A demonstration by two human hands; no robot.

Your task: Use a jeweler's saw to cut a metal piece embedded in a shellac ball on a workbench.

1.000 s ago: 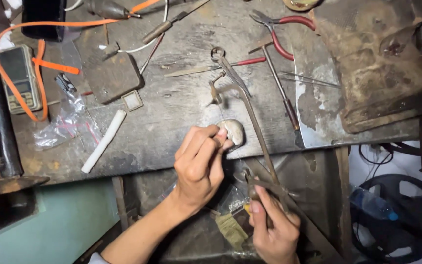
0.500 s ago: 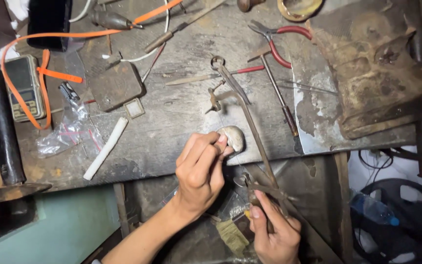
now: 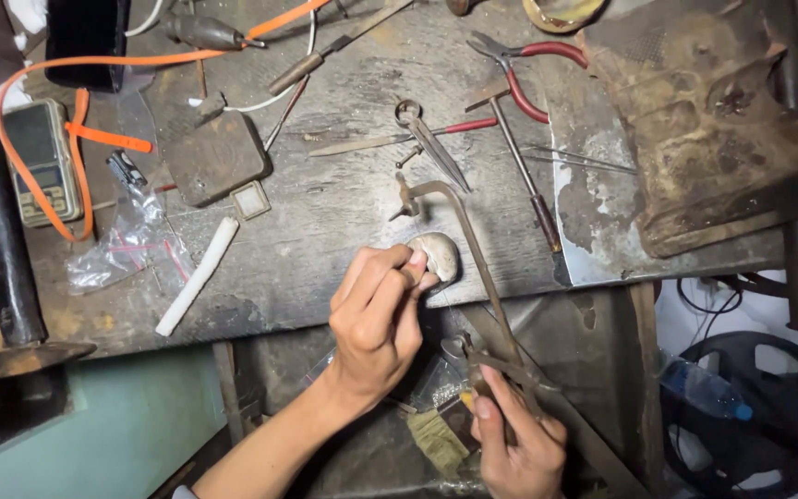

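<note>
My left hand (image 3: 379, 316) reaches up over the front edge of the worn wooden bench (image 3: 325, 222). Its thumb and fingers are pinched together against the left side of a pale rounded peg (image 3: 440, 252). Whatever small piece lies between the fingertips is hidden. My right hand (image 3: 515, 447) is lower, below the bench edge, and closed round the handle of a thin metal saw frame (image 3: 475, 254). The frame runs up past the peg and curves over it to a clamp on the bench top.
Red-handled pliers (image 3: 530, 66), a small hammer (image 3: 521, 152) and pointed shears (image 3: 431, 139) lie behind the peg. On the left are a pocket scale (image 3: 43, 162), an orange strap (image 3: 94, 139), a white stick (image 3: 198, 275), a dark block (image 3: 214, 157) and plastic bags. A rusty slab (image 3: 704, 129) fills the right; a bottle (image 3: 704, 388) lies below.
Both hands keep their grips and stay at the peg. The view has shifted slightly, so my right hand sits a little lower in frame.
</note>
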